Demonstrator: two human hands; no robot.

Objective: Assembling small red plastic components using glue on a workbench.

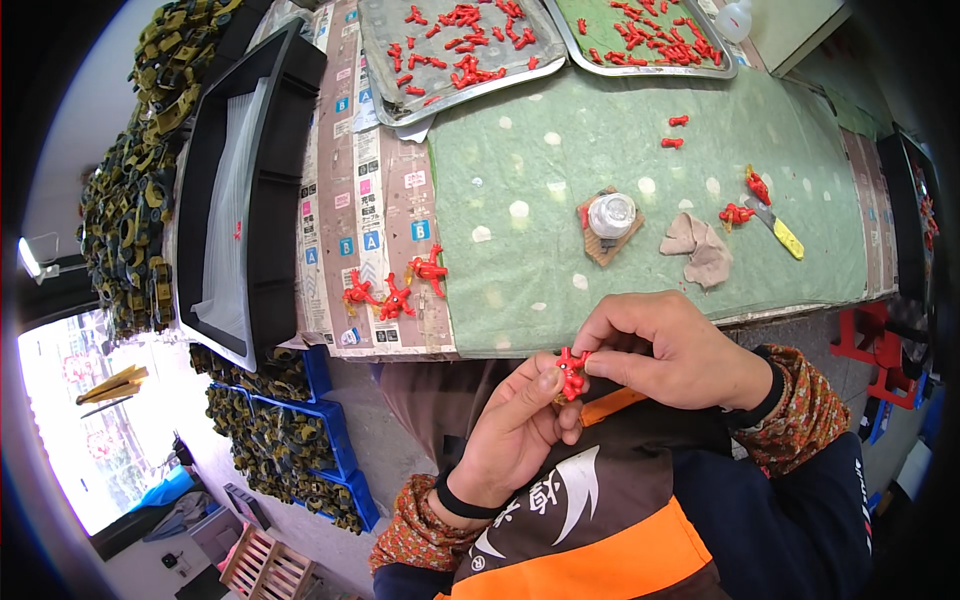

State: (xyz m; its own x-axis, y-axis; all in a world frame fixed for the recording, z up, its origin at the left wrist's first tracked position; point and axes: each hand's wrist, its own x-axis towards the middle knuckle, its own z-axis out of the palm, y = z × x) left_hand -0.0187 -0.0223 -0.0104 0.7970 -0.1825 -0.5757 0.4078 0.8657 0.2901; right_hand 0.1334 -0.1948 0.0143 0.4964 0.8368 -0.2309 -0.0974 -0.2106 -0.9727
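Left hand (515, 412) half upturned, fingers (570, 425) curled, right hand (690, 350) arched palm-down, its fingers seemingly pinched.

A black bin (277, 200) holding translucent sheets (236, 190) stands along the table's (330, 215) left edge, olive-and-dark parts (130, 215) heaped beyond it. Blue crates (342, 440) of similar parts sit below the near left corner, a slatted wooden rack (268, 566) farther off. Past the near right corner is a red stool (886, 348).

Red figure (572, 382) partly hidden by fingers (533, 397), left tray (385, 25) cropped above
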